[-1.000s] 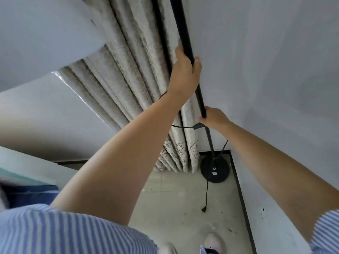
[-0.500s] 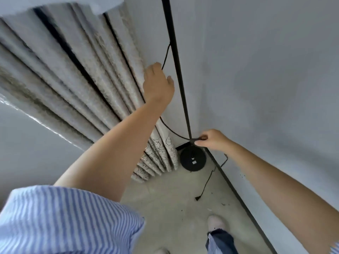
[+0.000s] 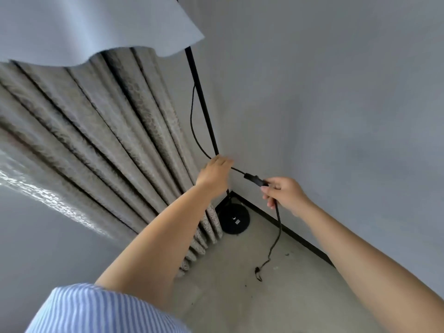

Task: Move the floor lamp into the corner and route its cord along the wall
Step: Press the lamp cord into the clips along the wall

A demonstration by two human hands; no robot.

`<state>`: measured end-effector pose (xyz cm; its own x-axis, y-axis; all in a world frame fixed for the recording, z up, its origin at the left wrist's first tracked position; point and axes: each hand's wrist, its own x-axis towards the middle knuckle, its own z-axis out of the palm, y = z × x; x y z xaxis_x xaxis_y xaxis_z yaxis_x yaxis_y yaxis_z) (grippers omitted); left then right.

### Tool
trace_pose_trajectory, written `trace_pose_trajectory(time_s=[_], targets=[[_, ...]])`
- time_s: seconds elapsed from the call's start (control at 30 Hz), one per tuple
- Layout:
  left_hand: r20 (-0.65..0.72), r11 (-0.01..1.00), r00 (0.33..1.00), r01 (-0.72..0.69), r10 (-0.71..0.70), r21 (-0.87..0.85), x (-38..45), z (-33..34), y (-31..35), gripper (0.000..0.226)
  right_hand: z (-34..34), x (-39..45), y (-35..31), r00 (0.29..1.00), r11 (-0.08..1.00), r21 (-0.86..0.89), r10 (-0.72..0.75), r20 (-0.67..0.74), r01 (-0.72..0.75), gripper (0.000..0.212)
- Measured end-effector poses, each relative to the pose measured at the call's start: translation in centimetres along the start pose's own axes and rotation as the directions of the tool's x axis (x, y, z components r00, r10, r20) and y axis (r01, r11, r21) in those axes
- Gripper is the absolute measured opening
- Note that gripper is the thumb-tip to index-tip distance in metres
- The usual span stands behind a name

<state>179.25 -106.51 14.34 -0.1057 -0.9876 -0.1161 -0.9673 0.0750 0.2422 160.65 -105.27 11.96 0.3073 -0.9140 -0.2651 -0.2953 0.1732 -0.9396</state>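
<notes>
The floor lamp stands in the corner: its thin black pole [image 3: 203, 102] rises from a round black base [image 3: 234, 222] on the floor, with the white shade [image 3: 91, 27] at the top left. A black cord [image 3: 193, 121] loops down beside the pole and passes through both hands. My left hand [image 3: 215, 175] is closed around the cord close to the pole. My right hand [image 3: 284, 194] grips the cord just below its inline switch [image 3: 254, 179]. From there the cord hangs down to the plug [image 3: 258, 275], which lies on the floor.
A pleated beige curtain [image 3: 115, 131] hangs left of the lamp, reaching the floor. A grey wall [image 3: 336, 116] with a dark baseboard [image 3: 300, 241] runs along the right. The concrete floor [image 3: 240, 296] lies below.
My left hand dropped from high beside the pole down to the cord near my right hand. My right hand pulled the switch away from the pole, to the right.
</notes>
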Motion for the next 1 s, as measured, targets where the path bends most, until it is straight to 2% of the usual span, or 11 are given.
trace_pose_trajectory(time_s=[0.1, 0.23, 0.33, 0.43, 0.53, 0.63, 0.7, 0.77, 0.83, 0.9, 1.0], targets=[[-0.001, 0.986, 0.993, -0.119, 0.120, 0.113, -0.7, -0.3, 1.5, 0.055, -0.8, -2.3, -1.3, 0.998, 0.996, 0.075, -0.035, -0.052, 0.039, 0.025], [0.052, 0.962, 0.969, -0.246, 0.242, 0.118, -1.6, -0.4, 3.8, 0.053, -1.9, -5.3, -2.3, 0.997, 0.988, 0.138, -0.076, 0.032, 0.071, 0.016], [0.030, 0.916, 0.945, -0.324, 0.326, 0.236, -1.8, -0.5, 5.1, 0.033, -3.4, -7.6, -1.7, 0.994, 0.983, 0.181, -0.026, 0.103, 0.007, 0.021], [0.000, 0.919, 0.966, -0.247, 0.260, 0.308, -1.8, -1.0, 5.5, 0.021, -5.9, -10.5, 0.1, 0.972, 0.988, 0.036, 0.142, 0.189, -0.151, 0.014], [0.024, 0.893, 0.984, -0.171, 0.177, 0.417, -1.9, -0.8, 5.1, 0.020, -8.8, -13.6, 2.9, 0.947, 0.967, -0.029, 0.254, 0.194, -0.254, 0.025], [0.109, 0.791, 0.962, -0.268, 0.250, 0.549, -1.6, 0.8, 5.1, 0.021, -10.9, -15.7, 4.7, 0.948, 0.954, 0.005, 0.296, 0.117, -0.298, 0.029], [0.177, 0.728, 0.952, -0.305, 0.250, 0.614, -1.4, 2.2, 5.2, 0.025, -10.9, -16.4, 5.6, 0.945, 0.947, -0.080, 0.316, 0.087, -0.310, 0.028], [0.224, 0.723, 0.945, -0.327, 0.239, 0.609, -1.3, 3.6, 5.2, 0.037, -10.1, -16.4, 6.2, 0.950, 0.942, -0.151, 0.309, 0.036, -0.301, 0.026], [0.265, 0.755, 0.914, -0.403, 0.306, 0.517, -1.3, 5.0, 5.3, 0.055, -9.2, -15.6, 6.5, 0.960, 0.947, -0.163, 0.275, -0.041, -0.278, 0.023], [0.311, 0.710, 0.836, -0.548, 0.452, 0.442, -1.6, 5.9, 6.1, 0.063, -8.3, -14.5, 6.4, 0.967, 0.944, -0.209, 0.242, -0.080, -0.254, 0.024], [0.355, 0.618, 0.709, -0.705, 0.610, 0.347, -1.5, 8.2, 8.0, 0.046, -7.1, -12.3, 6.7, 0.972, 0.918, -0.321, 0.228, -0.049, -0.232, 0.024]])
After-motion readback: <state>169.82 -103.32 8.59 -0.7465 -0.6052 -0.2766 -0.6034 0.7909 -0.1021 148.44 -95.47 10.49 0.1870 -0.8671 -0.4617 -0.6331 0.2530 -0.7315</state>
